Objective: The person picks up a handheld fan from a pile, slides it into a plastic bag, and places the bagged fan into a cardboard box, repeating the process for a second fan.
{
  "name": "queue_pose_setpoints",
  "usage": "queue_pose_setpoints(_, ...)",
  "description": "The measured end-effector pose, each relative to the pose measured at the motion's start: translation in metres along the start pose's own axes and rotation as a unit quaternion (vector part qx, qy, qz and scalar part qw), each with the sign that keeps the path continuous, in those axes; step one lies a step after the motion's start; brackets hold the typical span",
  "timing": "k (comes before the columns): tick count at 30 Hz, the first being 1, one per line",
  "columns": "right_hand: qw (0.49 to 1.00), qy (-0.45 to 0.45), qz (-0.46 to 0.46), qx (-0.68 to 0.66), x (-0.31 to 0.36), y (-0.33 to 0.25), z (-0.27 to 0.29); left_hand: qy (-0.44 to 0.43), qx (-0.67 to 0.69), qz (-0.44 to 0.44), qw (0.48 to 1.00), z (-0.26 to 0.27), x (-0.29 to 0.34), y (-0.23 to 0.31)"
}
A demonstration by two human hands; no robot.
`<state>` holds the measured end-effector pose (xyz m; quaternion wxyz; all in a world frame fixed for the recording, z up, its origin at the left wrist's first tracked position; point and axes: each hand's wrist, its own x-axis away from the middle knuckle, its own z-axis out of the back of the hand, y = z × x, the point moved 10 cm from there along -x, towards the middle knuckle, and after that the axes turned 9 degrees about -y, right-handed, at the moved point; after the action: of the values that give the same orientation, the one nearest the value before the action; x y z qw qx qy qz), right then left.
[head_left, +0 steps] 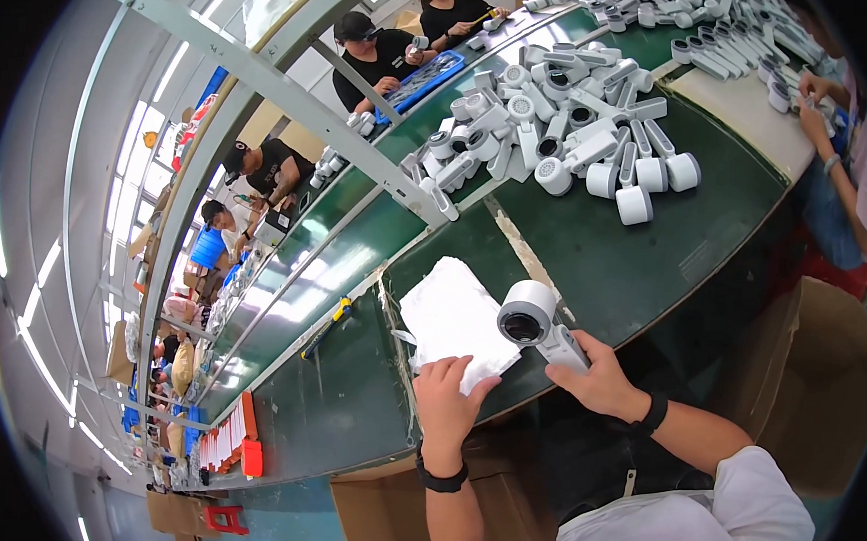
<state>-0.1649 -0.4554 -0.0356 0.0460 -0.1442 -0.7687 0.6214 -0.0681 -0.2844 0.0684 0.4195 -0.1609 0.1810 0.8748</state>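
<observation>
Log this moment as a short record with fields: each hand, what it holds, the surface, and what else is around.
left hand: left hand rests on a white cloth, pinching its near edge
right hand: right hand grips the handle of a white hair-dryer-shaped device, dark round opening facing the camera
surface: green workbench
farther on bench: pile of white devices of the same kind
also on bench: yellow-handled tool
people: other workers seated across the bench
wrists: dark bands on both
</observation>
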Motion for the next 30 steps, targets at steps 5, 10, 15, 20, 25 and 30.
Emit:
queue_pose_setpoints(5,0.999,-0.007,-0.030,-0.022,0.002,0.007,-0.002,-0.075,-0.012,0.021,0.997,-0.013,-0.004,-0.010)
queue_pose_setpoints(10,0.998,-0.005,-0.038,-0.041,0.003,0.008,-0.003,0.043,0.072,0.064,0.994,0.001,-0.009,-0.022)
queue_pose_setpoints(15,0.998,-0.008,-0.035,-0.043,0.003,0.001,-0.003,-0.067,0.046,0.021,0.997,-0.017,-0.014,-0.022)
queue_pose_setpoints(20,0.999,-0.004,-0.001,-0.039,0.002,-0.005,-0.003,0.012,0.174,0.138,0.975,0.001,-0.022,-0.048)
queue_pose_setpoints(25,0.989,-0.031,-0.054,-0.133,0.003,0.002,-0.011,0.001,0.328,0.201,0.923,-0.011,-0.020,-0.062)
queue_pose_setpoints(30,0.996,0.023,0.007,-0.080,-0.009,-0.015,-0.014,-0.001,0.388,0.181,0.904,-0.027,-0.012,-0.028)
